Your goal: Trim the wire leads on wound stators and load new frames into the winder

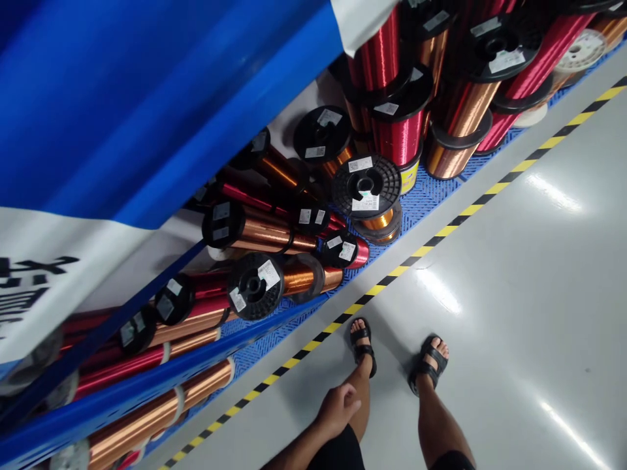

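Note:
My left hand (337,409) hangs low in front of my leg, its fingers loosely curled in with no object showing in them. It touches none of the spools. My right hand is out of the frame. Nearest on the left stand stacked wire spools: a black-flanged spool with orange-copper wire (255,285), a small black spool with red wire (361,253), and a copper spool with white flanges (137,424). Further along, a black spool (366,186) with white labels sits on top of another. Tall magenta wire spools (399,137) stand behind it.
The spools stand on blue grid pallets (431,196). A blue rack beam (161,365) crosses the lower left, and a blue-and-white banner (147,104) hangs at upper left. Yellow-black floor tape (386,281) runs diagonally along the grey floor (529,313). My feet in black sandals (361,339) stand beside it.

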The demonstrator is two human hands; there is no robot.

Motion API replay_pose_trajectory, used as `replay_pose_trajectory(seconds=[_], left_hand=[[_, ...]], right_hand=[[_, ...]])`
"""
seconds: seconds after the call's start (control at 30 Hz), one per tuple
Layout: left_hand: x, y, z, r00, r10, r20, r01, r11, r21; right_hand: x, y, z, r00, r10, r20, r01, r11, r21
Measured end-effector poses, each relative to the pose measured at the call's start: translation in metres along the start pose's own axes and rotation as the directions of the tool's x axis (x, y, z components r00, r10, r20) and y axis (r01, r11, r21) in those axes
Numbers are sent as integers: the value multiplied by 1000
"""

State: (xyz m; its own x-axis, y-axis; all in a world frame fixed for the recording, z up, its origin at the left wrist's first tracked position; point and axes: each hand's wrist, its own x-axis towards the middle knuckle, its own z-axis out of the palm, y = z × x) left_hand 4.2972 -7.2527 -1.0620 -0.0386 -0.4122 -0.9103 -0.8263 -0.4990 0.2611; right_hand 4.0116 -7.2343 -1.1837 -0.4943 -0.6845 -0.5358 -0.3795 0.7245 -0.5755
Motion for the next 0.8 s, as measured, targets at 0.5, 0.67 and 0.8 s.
replay_pose_trajectory(seconds=[0.5, 0.67, 0.8], left_hand=[[-31, 13, 10, 982, 149, -114, -124, 972, 200], [-29, 9, 11, 976, 173, -130, -148, 972, 185], [-26, 5, 13, 973, 174, -154, -146, 973, 178]], right_hand=[[3, -25, -7, 999, 28, 39, -27, 1000, -10], [3, -48, -19, 1000, 4, 6, -4, 1000, 15], [-4, -66, -22, 1000, -9, 6, 9, 999, 41]])
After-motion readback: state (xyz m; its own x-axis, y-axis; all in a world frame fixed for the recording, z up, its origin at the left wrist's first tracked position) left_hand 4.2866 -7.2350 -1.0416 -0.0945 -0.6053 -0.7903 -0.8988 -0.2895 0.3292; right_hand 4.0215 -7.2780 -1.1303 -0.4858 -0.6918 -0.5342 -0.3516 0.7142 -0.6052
